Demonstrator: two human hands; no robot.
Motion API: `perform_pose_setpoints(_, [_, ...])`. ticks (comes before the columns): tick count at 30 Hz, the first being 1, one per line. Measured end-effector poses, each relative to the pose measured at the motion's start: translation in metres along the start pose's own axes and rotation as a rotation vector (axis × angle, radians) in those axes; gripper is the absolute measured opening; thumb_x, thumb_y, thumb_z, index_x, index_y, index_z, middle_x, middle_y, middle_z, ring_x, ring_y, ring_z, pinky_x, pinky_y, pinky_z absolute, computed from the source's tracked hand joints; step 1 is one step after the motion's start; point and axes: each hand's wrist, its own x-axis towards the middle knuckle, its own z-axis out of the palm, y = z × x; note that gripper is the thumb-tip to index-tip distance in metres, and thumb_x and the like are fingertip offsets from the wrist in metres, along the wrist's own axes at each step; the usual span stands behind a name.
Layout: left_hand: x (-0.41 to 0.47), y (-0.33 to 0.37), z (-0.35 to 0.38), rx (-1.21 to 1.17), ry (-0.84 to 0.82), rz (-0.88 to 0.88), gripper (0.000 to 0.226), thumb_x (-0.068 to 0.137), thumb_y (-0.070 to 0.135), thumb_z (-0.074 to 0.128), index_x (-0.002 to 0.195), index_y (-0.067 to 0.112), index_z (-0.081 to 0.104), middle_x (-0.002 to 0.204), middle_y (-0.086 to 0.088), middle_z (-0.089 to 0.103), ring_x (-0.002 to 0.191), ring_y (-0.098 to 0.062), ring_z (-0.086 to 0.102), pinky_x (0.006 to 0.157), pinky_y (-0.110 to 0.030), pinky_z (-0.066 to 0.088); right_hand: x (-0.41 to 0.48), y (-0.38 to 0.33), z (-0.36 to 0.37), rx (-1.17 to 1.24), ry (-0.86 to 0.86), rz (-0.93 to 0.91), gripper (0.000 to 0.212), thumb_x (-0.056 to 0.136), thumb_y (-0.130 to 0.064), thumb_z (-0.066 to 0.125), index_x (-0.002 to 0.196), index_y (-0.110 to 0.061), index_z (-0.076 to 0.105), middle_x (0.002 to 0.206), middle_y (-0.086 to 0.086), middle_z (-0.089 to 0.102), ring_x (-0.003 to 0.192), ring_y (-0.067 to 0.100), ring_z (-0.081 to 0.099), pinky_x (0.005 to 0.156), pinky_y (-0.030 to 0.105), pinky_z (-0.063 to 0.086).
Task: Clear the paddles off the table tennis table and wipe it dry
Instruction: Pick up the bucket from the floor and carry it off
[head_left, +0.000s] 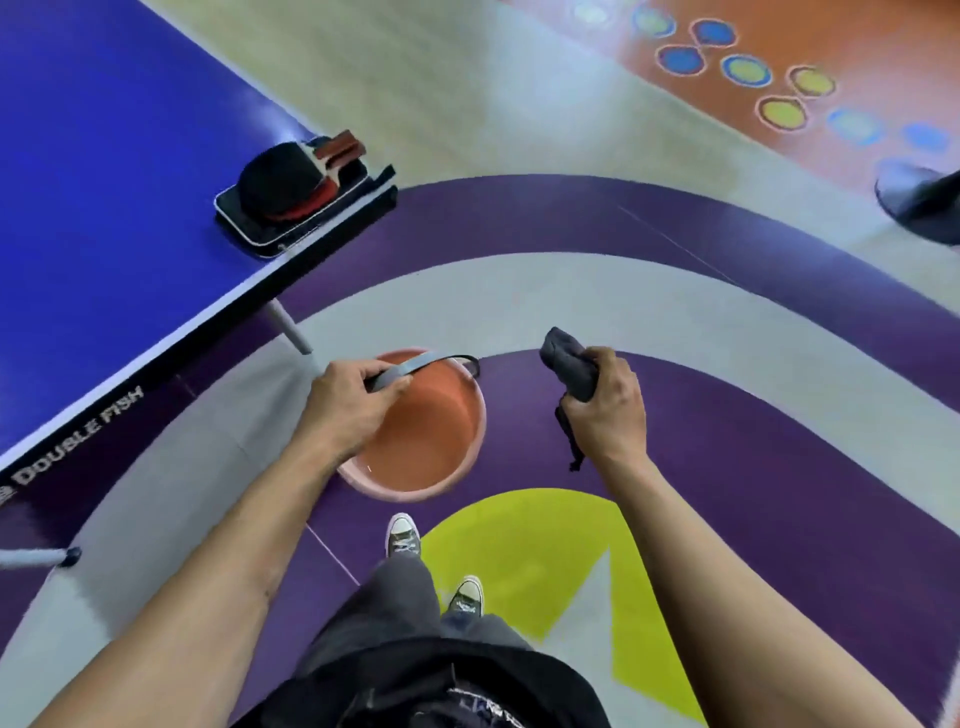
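A blue table tennis table (104, 208) fills the upper left. Near its corner lies a black paddle case (260, 228) with two paddles (291, 182) stacked on it, black and red rubbers, wooden handles pointing toward the corner. My left hand (348, 400) grips the grey handle (415, 364) of a pink bucket (431, 441), which hangs above the floor beside the table's edge. My right hand (608, 405) grips a dark grey cloth (569, 364), bunched in the fist with a tail hanging below.
A grey table leg (291, 327) slants down just left of the bucket. Another leg end (36, 558) shows at the far left. My shoes (405, 535) stand on a purple, grey and yellow patterned floor. A dark object (919, 202) sits at the right edge.
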Motion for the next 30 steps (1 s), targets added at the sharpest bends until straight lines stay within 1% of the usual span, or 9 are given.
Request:
perform_pose_setpoints(2, [0.025, 0.044, 0.018, 0.019, -0.025, 0.083, 0.027, 0.088, 0.039, 0.073, 0.108, 0.022, 0.077, 0.095, 0.003, 0.075, 0.091, -0.016, 0.066, 0.082, -0.032, 0.053, 0.026, 0.014, -0.029, 0.006, 0.053, 0.021, 0.051, 0.079, -0.008, 0.067, 0.127, -0.021, 0.059, 0.117, 0.005, 0.059, 0.109, 0.028, 0.055, 0.086, 0.039, 0.048])
perform_pose_setpoints(7, [0.094, 0.146, 0.067, 0.081, -0.100, 0.307, 0.019, 0.091, 0.037, 0.068, 0.105, 0.025, 0.075, 0.081, 0.013, 0.065, 0.086, -0.017, 0.062, 0.075, -0.026, 0.041, 0.105, 0.045, -0.097, 0.003, 0.177, 0.091, 0.052, 0.079, -0.012, 0.071, 0.128, -0.023, 0.058, 0.117, 0.003, 0.058, 0.105, 0.023, 0.057, 0.081, 0.030, 0.042])
perform_pose_setpoints(12, [0.165, 0.247, 0.114, 0.092, -0.209, 0.491, 0.019, 0.094, 0.037, 0.066, 0.107, 0.026, 0.074, 0.087, 0.013, 0.069, 0.087, -0.014, 0.065, 0.076, -0.030, 0.047, 0.188, 0.065, -0.159, -0.012, 0.299, 0.171, 0.054, 0.077, -0.008, 0.071, 0.128, -0.020, 0.059, 0.116, 0.004, 0.058, 0.106, 0.024, 0.057, 0.084, 0.027, 0.040])
perform_pose_setpoints(14, [0.191, 0.288, 0.134, 0.092, -0.253, 0.548, 0.016, 0.094, 0.038, 0.065, 0.105, 0.030, 0.073, 0.085, 0.015, 0.067, 0.086, -0.014, 0.066, 0.074, -0.032, 0.049, 0.217, 0.073, -0.183, -0.029, 0.331, 0.206, 0.054, 0.077, -0.007, 0.071, 0.128, -0.018, 0.059, 0.114, 0.005, 0.059, 0.105, 0.025, 0.058, 0.084, 0.028, 0.043])
perform_pose_setpoints(18, [0.238, 0.373, 0.177, 0.111, -0.274, 0.675, 0.020, 0.096, 0.038, 0.063, 0.111, 0.029, 0.072, 0.084, 0.015, 0.063, 0.083, -0.013, 0.062, 0.066, -0.028, 0.042, 0.271, 0.093, -0.232, -0.051, 0.409, 0.235, 0.053, 0.076, -0.007, 0.070, 0.126, -0.019, 0.060, 0.110, 0.002, 0.058, 0.102, 0.025, 0.059, 0.083, 0.030, 0.045])
perform_pose_setpoints(21, [0.268, 0.438, 0.211, 0.110, -0.313, 0.735, 0.020, 0.097, 0.038, 0.061, 0.110, 0.027, 0.072, 0.087, 0.012, 0.065, 0.085, -0.015, 0.064, 0.071, -0.032, 0.047, 0.309, 0.115, -0.273, -0.062, 0.476, 0.261, 0.052, 0.076, -0.008, 0.072, 0.125, -0.020, 0.060, 0.112, 0.003, 0.060, 0.103, 0.024, 0.059, 0.082, 0.028, 0.042])
perform_pose_setpoints(24, [0.292, 0.502, 0.248, 0.108, -0.336, 0.773, 0.018, 0.097, 0.037, 0.061, 0.106, 0.026, 0.072, 0.086, 0.008, 0.068, 0.080, -0.016, 0.065, 0.070, -0.037, 0.054, 0.351, 0.141, -0.313, -0.051, 0.538, 0.279, 0.051, 0.077, -0.010, 0.074, 0.125, -0.020, 0.059, 0.114, 0.005, 0.060, 0.103, 0.025, 0.059, 0.081, 0.028, 0.043])
perform_pose_setpoints(27, [0.315, 0.562, 0.292, 0.123, -0.326, 0.808, 0.015, 0.096, 0.035, 0.063, 0.097, 0.025, 0.073, 0.079, 0.007, 0.068, 0.073, -0.009, 0.062, 0.063, -0.032, 0.050, 0.397, 0.172, -0.353, -0.053, 0.571, 0.267, 0.052, 0.079, -0.010, 0.075, 0.128, -0.017, 0.059, 0.117, 0.008, 0.061, 0.105, 0.027, 0.059, 0.082, 0.029, 0.045])
perform_pose_setpoints(30, [0.332, 0.615, 0.338, 0.137, -0.325, 0.802, 0.018, 0.096, 0.036, 0.063, 0.088, 0.022, 0.072, 0.073, 0.006, 0.067, 0.069, -0.015, 0.062, 0.063, -0.035, 0.048, 0.444, 0.205, -0.393, -0.027, 0.592, 0.253, 0.050, 0.080, -0.009, 0.075, 0.127, -0.017, 0.060, 0.115, 0.008, 0.061, 0.105, 0.027, 0.059, 0.082, 0.027, 0.043])
